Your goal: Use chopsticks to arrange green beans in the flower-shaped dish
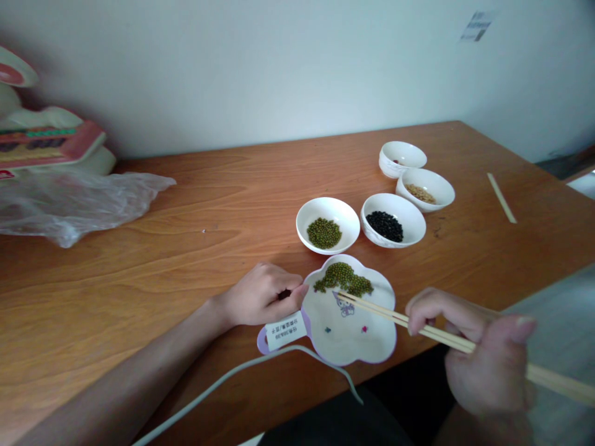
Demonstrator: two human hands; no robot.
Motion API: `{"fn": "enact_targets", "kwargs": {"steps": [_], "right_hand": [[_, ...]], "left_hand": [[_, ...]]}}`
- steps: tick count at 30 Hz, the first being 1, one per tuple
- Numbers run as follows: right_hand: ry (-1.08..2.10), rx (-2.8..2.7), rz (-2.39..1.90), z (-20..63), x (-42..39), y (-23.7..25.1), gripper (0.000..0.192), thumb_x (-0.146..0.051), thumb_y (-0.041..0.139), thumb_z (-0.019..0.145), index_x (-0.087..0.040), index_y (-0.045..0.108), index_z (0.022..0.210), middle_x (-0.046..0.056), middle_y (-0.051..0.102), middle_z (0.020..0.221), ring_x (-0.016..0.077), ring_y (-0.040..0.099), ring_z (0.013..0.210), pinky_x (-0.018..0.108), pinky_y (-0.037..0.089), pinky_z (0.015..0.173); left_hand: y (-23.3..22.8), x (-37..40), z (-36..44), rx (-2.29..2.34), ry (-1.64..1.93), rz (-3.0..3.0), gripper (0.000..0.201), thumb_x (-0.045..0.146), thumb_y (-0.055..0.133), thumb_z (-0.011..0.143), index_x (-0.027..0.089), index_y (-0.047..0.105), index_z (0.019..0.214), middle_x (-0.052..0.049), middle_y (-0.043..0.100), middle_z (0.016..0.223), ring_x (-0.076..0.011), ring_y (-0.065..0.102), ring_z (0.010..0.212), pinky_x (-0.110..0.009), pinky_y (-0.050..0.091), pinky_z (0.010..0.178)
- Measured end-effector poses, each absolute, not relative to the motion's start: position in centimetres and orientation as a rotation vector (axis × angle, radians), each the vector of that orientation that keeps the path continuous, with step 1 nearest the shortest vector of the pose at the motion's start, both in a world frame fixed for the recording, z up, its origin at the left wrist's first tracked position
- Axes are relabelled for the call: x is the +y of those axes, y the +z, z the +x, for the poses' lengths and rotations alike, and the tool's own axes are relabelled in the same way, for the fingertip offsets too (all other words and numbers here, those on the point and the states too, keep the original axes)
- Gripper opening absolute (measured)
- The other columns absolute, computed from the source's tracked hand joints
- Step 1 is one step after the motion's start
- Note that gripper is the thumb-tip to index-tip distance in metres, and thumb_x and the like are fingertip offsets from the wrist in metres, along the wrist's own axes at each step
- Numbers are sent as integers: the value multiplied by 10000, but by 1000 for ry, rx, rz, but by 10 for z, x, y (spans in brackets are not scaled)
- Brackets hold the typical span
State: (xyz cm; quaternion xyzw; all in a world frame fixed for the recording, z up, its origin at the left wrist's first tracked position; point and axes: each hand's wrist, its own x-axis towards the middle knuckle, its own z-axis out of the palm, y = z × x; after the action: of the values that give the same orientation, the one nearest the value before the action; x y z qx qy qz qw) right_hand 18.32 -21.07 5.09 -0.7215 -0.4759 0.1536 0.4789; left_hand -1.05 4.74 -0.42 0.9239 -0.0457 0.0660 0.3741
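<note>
A flower-shaped white plate (344, 344) with a purple rim and a handle lies near the table's front edge. Green mung beans (344, 277) are spread over its far part. My left hand (264, 294) rests beside the plate with its fingers curled and the thumb pressed on the left rim. A pair of wooden chopsticks (400, 317) is gripped in my right hand (483, 347). Their tips come together over the plate, just in front of the beans; whether they pinch a bean I cannot tell. A white paper label (286, 330) covers part of the handle.
Behind the plate stand white bowls: one with mung beans (324, 234), one with black beans (384, 227), one with pale yellow beans (421, 193), and a bowl (403, 152) with little visible inside. A white cable (223, 379), a plastic bag (93, 201) and a pale stick (502, 198) lie around.
</note>
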Motion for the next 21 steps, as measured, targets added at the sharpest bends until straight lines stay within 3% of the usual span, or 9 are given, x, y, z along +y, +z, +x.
{"fn": "enact_targets", "kwargs": {"steps": [6, 12, 21], "right_hand": [[261, -1137, -1717, 184, -211, 48, 865, -715, 7, 960, -250, 656, 627, 54, 670, 627, 213, 646, 620, 339, 440, 582], [314, -989, -1784, 175, -213, 61, 907, -856, -8, 839, -266, 649, 629, 20, 663, 644, 208, 614, 606, 348, 433, 615], [333, -1032, -1856, 173, -209, 70, 932, -898, -42, 778, -248, 595, 572, 16, 620, 569, 181, 557, 513, 314, 393, 485]], "left_hand": [[-4, 47, -10, -114, 165, 2366, 334, 257, 441, 1025, 174, 464, 703, 35, 486, 621, -79, 413, 539, -265, 308, 556], [-4, 47, -11, -111, 164, 2365, 327, 262, 444, 1026, 175, 459, 711, 37, 480, 630, -78, 414, 548, -263, 309, 563], [-5, 48, -12, -106, 151, 2373, 329, 259, 442, 1027, 174, 459, 710, 36, 479, 627, -78, 414, 547, -266, 312, 565]]}}
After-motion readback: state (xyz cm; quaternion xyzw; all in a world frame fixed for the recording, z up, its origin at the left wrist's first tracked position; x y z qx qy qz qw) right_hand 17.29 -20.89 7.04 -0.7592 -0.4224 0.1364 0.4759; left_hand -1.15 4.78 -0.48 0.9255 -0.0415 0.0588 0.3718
